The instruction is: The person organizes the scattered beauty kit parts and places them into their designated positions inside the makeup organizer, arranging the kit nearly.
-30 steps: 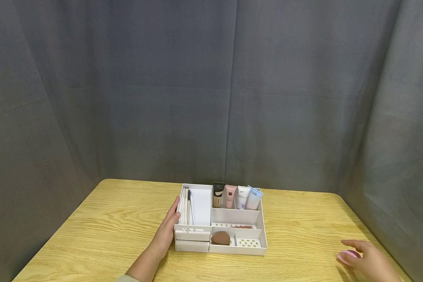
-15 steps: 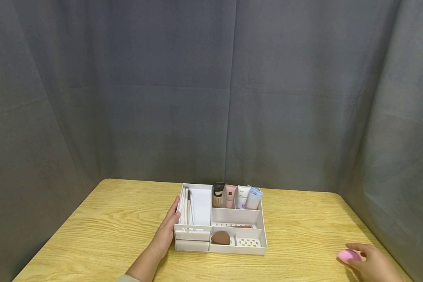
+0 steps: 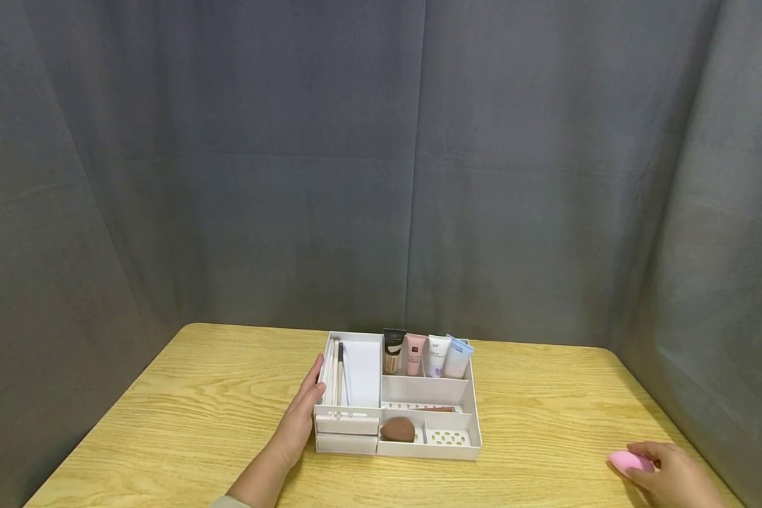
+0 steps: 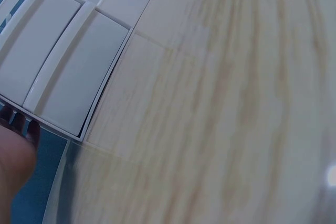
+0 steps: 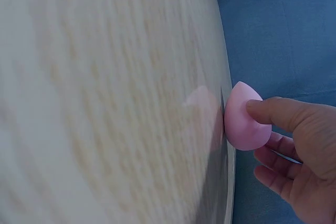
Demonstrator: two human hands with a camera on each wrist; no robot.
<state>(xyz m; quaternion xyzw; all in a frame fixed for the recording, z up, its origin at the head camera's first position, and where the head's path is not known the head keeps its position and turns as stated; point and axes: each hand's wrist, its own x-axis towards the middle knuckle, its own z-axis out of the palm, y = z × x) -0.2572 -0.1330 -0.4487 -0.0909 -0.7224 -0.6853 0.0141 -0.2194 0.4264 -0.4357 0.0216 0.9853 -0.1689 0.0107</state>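
At the right of the head view, my right hand [image 3: 679, 476] holds a pink teardrop makeup sponge [image 3: 630, 463]. In the right wrist view the thumb lies on the near side of the sponge [image 5: 244, 121], with fingers behind it; the sponge is at the tabletop. A white makeup organizer [image 3: 425, 453] stands mid-table. Along its left wall my left hand [image 3: 295, 427] rests, fingers extended and thumb at the rim. The organizer carries thin brushes [image 3: 339, 370], a brown sponge [image 3: 398, 429], a black-capped tube [image 3: 393, 351], a pink tube [image 3: 415, 354] and other tubes [image 3: 457, 358].
The organizer has two closed drawers [image 3: 346, 434] at its front left and a reddish-brown slim item [image 3: 438, 408] in its middle compartment. Wood-grain table [image 3: 540, 402] spreads on both sides. Grey curtains [image 3: 305, 176] hang behind and beside it.
My right hand's fingers have come round the pink sponge, which has turned and shifted slightly right. The left hand and the organizer stay where they were.
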